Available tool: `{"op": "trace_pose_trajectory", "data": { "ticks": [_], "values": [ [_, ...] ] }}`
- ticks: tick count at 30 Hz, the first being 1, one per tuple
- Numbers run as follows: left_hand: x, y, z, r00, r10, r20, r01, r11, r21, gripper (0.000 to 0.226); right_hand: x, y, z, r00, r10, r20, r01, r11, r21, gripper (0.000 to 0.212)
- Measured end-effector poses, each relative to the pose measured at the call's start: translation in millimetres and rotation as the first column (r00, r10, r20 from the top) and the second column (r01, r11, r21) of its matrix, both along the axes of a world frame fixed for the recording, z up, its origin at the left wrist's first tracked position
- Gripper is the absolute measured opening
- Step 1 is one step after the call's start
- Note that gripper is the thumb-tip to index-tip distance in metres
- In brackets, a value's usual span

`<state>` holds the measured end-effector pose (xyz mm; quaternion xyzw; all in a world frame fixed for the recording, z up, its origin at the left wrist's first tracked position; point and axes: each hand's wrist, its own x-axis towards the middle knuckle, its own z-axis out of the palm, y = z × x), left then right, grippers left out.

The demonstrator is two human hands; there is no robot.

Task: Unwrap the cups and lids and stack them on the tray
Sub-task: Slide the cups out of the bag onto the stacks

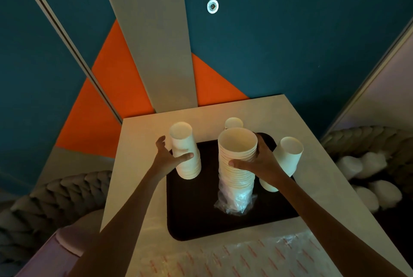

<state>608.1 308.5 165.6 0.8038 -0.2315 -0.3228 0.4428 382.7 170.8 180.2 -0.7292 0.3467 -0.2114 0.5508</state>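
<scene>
From the head camera I saw both bare forearms reaching forward over the pale rectangular table (pixel 138 142). The left hand (pixel 169 158) was released, its fingers spread beside a cream stack of upturned paper cups (pixel 186 154) standing at the left edge of the black rectangular tray (pixel 196 214), the thumb lying straight across the stack's front. The right hand (pixel 260 161) grasped the tall stack of cream paper cups (pixel 237 149) at mid-tray, thumb in front and fingers hidden behind it. Crumpled clear plastic wrap (pixel 237 203) covered that stack's base, so I could not make out its foot. A third cream cup stack (pixel 288 156) was partly hidden behind the right wrist, and a fourth (pixel 233 123) barely showed beyond. Clear red-printed film (pixel 223 259) was cut off at the near edge.
</scene>
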Motion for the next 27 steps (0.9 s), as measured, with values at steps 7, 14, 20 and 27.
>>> {"op": "trace_pose_trajectory", "data": {
  "ticks": [7,14,20,27],
  "values": [
    [-2.7,2.9,27.5,0.983,0.096,0.154,-0.068,0.982,-0.177,0.100,-0.6,3.7,5.5,1.000,0.014,0.005,-0.014,0.999,0.035,0.101],
    [-38.6,-28.1,92.2,0.903,-0.125,0.412,0.235,0.945,-0.226,0.069,0.0,8.4,9.5,1.000,0.029,-0.006,-0.029,1.000,0.007,0.098],
    [-76.5,-55.5,108.6,0.660,-0.602,0.449,0.553,0.794,0.251,0.085,-1.1,11.9,8.7,1.000,0.022,0.000,-0.022,1.000,0.013,0.100],
    [-97.4,-71.3,110.7,0.525,-0.735,0.429,0.515,0.676,0.527,0.080,-1.2,14.9,8.5,1.000,0.025,0.004,-0.025,0.999,0.021,0.099]
  ]
}}
